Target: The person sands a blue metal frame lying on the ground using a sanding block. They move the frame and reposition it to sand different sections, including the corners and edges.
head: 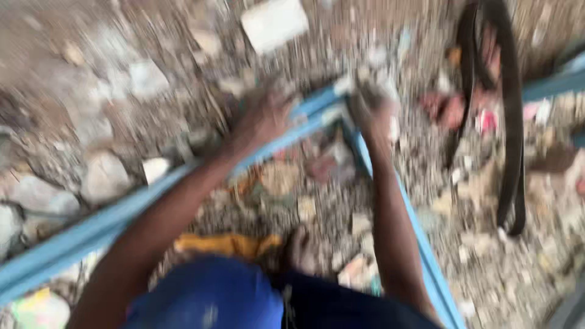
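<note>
Your left hand [263,117] is closed around the long blue frame bar [91,228], just short of the corner where it meets the second blue bar [420,244]. Your right hand [370,109] sits on that corner; blur hides its grip. Both bars lie on rubble [122,73], joined or merely touching I cannot tell, so the progress is unclear. Beyond your right hand lies a black belt [512,122].

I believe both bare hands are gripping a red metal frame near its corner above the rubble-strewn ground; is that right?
Not quite: the metal frame is light blue, not red. The head view shows the left hand and right hand on it near its corner, above the rubble-strewn ground.
</note>
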